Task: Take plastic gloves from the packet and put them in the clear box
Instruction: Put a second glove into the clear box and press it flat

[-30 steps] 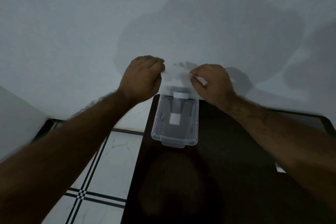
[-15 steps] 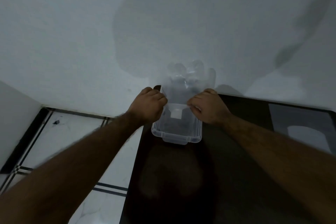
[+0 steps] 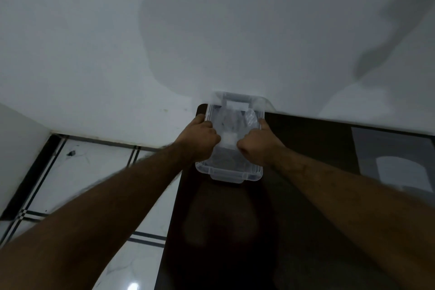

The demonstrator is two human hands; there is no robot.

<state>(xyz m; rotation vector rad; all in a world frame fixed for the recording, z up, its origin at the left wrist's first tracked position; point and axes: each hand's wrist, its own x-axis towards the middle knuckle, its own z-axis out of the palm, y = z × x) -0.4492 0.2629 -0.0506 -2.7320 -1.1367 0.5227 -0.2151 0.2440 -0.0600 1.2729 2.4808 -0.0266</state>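
Clear box (image 3: 228, 173) sits at the dark tabletop's (image 3: 306, 195) far corner, thin crumpled gloves (image 3: 231, 122) lying inside. Left hand (image 3: 200, 140) and right hand (image 3: 255, 146) both curled tight, pressing the plastic down.

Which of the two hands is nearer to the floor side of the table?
The left hand, at the clear box's left wall by the table edge; the right hand lies further inward.

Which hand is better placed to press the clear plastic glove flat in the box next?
Either, about equally. The left hand and right hand are both closed over the clear plastic glove inside the clear plastic box, on opposite sides.
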